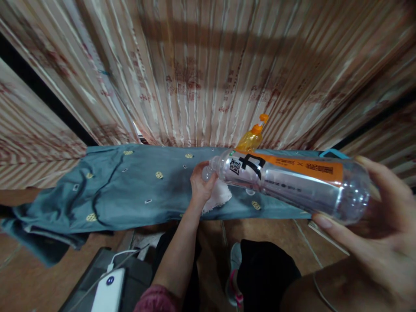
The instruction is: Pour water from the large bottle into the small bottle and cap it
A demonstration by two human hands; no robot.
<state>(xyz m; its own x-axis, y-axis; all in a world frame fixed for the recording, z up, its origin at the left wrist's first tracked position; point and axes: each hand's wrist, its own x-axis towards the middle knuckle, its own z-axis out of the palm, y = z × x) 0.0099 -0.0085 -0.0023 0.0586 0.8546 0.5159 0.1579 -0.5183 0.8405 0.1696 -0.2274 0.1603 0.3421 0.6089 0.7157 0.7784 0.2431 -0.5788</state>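
A clear plastic bottle point(292, 177) with a silver and orange label lies slantwise across the view, raised above the cloth-covered surface. Its wide base is gripped by my right hand point(373, 234), the thumb below and the fingers above. At the narrow neck end, my left hand point(202, 184) is closed with its fingers and thumb around a clear, rounded part. Whether a cap is there cannot be made out. Beneath the neck and beside my left hand is a white cloth or tissue point(220, 196), partly hidden.
A yellow pump bottle point(250, 141) with an orange top stands behind the plastic bottle. Blue-grey fabric with pineapple prints point(130, 190) covers the long surface. Pleated curtains point(195, 78) hang behind. A white power bank point(110, 290) with a cable lies at lower left.
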